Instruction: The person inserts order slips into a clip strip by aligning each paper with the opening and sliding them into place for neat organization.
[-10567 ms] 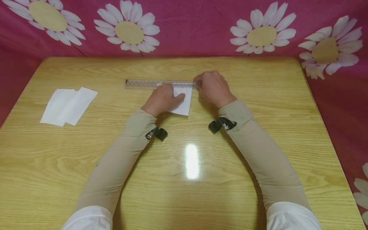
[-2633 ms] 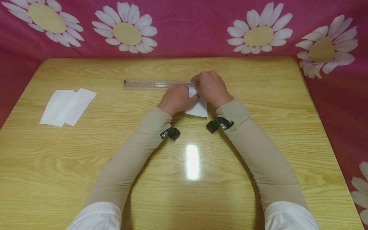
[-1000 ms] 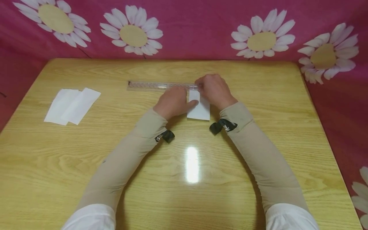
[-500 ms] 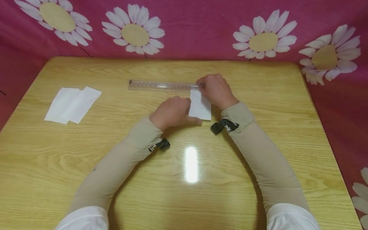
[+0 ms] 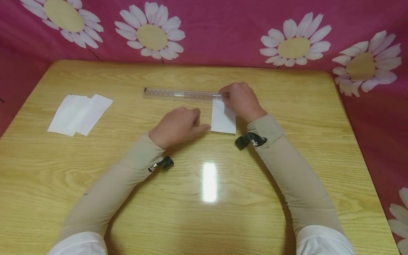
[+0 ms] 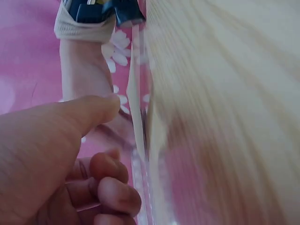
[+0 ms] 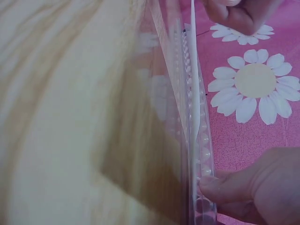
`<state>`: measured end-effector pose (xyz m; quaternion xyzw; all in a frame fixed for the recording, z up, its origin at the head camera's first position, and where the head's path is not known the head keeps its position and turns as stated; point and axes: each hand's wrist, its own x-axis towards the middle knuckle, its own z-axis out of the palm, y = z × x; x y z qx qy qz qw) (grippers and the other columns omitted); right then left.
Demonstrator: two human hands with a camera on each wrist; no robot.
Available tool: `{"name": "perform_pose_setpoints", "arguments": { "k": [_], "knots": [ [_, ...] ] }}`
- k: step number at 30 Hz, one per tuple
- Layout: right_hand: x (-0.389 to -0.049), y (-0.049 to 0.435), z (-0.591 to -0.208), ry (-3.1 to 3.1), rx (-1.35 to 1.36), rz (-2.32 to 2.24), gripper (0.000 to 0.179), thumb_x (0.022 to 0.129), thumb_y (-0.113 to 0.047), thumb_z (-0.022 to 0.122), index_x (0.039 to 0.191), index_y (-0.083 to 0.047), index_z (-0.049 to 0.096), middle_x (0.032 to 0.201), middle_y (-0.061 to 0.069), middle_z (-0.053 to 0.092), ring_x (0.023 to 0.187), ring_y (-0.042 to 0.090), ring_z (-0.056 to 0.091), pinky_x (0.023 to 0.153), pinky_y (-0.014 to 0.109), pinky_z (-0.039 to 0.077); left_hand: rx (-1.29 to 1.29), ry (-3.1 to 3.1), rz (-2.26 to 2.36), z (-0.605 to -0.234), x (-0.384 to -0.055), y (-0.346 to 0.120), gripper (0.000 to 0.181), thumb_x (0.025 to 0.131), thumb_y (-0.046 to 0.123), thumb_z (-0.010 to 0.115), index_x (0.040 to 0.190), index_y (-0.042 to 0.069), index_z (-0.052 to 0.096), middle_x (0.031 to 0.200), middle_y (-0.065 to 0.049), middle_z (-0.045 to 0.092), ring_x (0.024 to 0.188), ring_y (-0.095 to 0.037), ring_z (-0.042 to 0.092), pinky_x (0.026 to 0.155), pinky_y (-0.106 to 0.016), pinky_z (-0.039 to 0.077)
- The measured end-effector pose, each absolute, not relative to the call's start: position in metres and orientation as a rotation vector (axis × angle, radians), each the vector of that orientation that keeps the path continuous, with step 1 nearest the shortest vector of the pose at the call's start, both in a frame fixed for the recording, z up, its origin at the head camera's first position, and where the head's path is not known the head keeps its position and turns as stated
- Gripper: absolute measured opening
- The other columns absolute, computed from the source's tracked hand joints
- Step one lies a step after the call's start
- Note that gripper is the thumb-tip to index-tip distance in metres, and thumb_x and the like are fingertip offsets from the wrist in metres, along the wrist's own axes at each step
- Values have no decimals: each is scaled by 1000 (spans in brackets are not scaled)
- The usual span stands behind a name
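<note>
A long clear plastic ruler-like bar with a row of round bumps lies across the far part of the table. My right hand holds its right end, thumb on the bumpy strip in the right wrist view. From under the bar a white paper piece extends toward me; its near edge stands slightly off the table. My left hand is just left of the paper and holds nothing. Its fingers are loosely curled, the thumb pointing at the paper.
Two white paper pieces lie overlapping on the left side of the wooden table. A pink cloth with large daisies rises behind the table and along its sides.
My left hand first shifted right along the bar with the paper, then let go and drew back toward me and left. The paper now lies further right; my right hand stays at the bar's end.
</note>
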<state>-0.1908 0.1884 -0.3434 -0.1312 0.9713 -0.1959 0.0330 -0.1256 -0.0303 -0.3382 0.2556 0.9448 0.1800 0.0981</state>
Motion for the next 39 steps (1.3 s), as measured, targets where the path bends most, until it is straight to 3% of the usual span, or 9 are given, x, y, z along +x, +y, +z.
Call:
{"name": "perform_pose_setpoints", "arguments": {
  "k": [9, 15, 23, 33, 39],
  "knots": [
    [-191, 187, -344, 2993, -418, -620, 29, 101, -11, 61, 127, -8, 74, 128, 15, 74, 119, 34, 69, 100, 47, 55, 706, 2915, 542, -338, -130, -80, 33, 100, 41, 65, 88, 10, 61, 74, -3, 65, 62, -18, 59, 65, -35, 50],
    [-192, 185, -348, 3004, -476, -590, 30, 99, -8, 61, 126, -7, 74, 124, 17, 75, 115, 35, 71, 96, 48, 56, 667, 2986, 540, -336, -131, -109, 33, 100, 37, 66, 85, 8, 59, 68, -4, 62, 59, -20, 55, 61, -34, 45],
    [-192, 188, -346, 2998, -455, -584, 30, 100, -10, 61, 128, -7, 73, 130, 17, 72, 118, 35, 70, 100, 49, 54, 593, 3012, 619, -324, -139, -131, 33, 101, 36, 65, 86, 7, 59, 65, -5, 57, 61, -22, 50, 62, -33, 40],
    [-190, 189, -342, 2974, -460, -587, 31, 100, -10, 64, 130, -7, 72, 130, 19, 72, 115, 36, 71, 98, 48, 55, 434, 3018, 745, -312, -147, -161, 38, 102, 44, 59, 90, 7, 61, 68, -5, 56, 63, -22, 49, 66, -34, 38],
    [-191, 189, -341, 2957, -458, -544, 33, 100, -11, 62, 132, -7, 70, 130, 21, 71, 113, 36, 70, 96, 49, 54, 278, 3010, 774, -307, -152, -180, 46, 102, 53, 56, 95, 8, 61, 77, -8, 57, 74, -25, 50, 69, -37, 38]
  ]
}}
